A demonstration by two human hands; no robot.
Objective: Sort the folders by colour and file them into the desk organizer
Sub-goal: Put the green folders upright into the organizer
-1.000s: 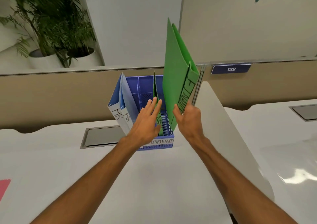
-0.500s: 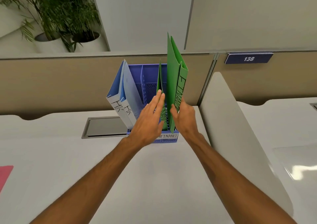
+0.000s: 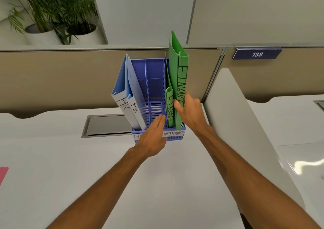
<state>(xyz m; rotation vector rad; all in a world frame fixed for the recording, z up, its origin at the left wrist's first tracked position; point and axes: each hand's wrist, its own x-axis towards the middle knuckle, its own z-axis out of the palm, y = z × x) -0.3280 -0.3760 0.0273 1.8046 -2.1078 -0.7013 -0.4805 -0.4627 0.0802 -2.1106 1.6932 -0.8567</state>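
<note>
Lower now than a second ago, the tall green folder (image 3: pixel 178 81) has dropped into the right-hand slot of the blue organizer (image 3: pixel 156 95) at frame centre, and the left hand has backed off toward the organizer's front. At lower left a pink folder (image 3: pixel 3 174) waits on the tabletop (image 3: pixel 87 167). Two blue HR folders (image 3: pixel 128 92) lean in the left slot. The left hand (image 3: pixel 151 139) is flat, fingers together, gripping nothing. A shorter green folder (image 3: pixel 169 104) already stands in the FINANCE slot (same colour). The right hand (image 3: pixel 190 113) pinches the tall folder's spine, probably steadying it.
</note>
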